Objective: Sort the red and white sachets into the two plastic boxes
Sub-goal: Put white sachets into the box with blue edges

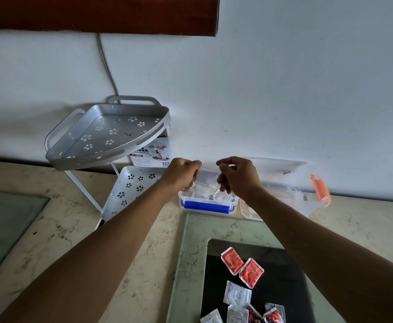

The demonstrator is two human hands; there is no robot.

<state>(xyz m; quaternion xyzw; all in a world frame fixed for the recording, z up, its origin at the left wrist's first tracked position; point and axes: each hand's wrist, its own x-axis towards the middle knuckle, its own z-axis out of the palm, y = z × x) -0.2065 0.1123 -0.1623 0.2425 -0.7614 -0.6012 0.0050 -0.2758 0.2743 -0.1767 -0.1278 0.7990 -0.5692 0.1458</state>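
Both hands hover over the blue-latched box [207, 201] at the far tabletop edge, left hand [183, 174] and right hand [237, 177] each pinching white sachets, seemingly to drop them in. The orange-latched box [282, 201] waits open just right; unsorted red and white sachets [242, 285] lie near.

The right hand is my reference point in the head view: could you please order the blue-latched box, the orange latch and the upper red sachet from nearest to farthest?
From the right hand:
1. Blue-latched box, directly beneath the hand, by the wall.
2. Orange latch, off to the right, on the second box.
3. Upper red sachet, well toward the person, on the dark surface.
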